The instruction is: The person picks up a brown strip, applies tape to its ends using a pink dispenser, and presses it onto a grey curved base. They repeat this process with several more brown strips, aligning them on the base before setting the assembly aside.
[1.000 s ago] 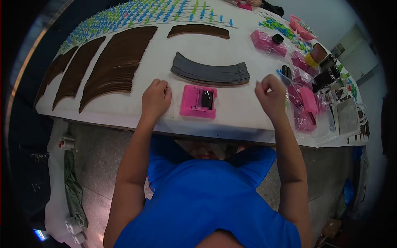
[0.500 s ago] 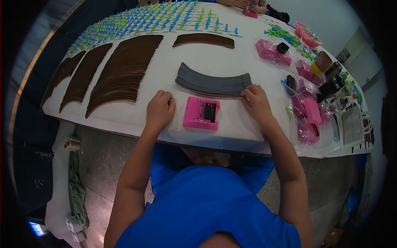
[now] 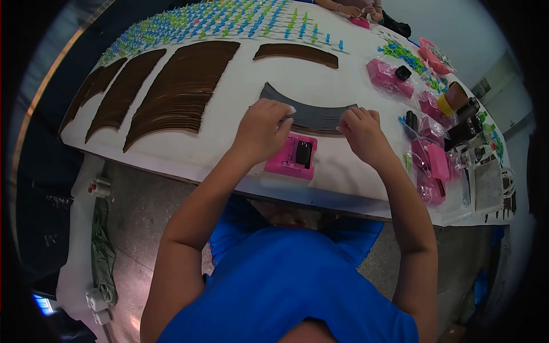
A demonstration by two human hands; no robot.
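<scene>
A stack of thin grey curved strips (image 3: 314,117) lies before me, bowed toward me. My left hand (image 3: 263,128) is over its left part, fingers curled together, with a small whitish bit at the fingertips; what they hold, I cannot tell. At the stack's right end, my right hand (image 3: 361,130) pinches the end of a grey strip between thumb and fingers. Just below the stack, partly behind my left hand, sits a pink block-shaped holder (image 3: 276,164) with a glossy black piece (image 3: 303,153) set in it.
Piles of brown curved strips (image 3: 180,86) lie to the left, with a smaller brown stack (image 3: 297,53) behind. Rows of blue and green clips (image 3: 200,28) fill the far left. On the right are bagged pink boxes (image 3: 389,77) and black bottles (image 3: 464,131). Another person's hands (image 3: 357,11) are at the far edge.
My left hand has moved right and forward, from the bare table to over the grey stack. My right hand stays at the stack's right end, its fingers more curled. The view has shifted slightly.
</scene>
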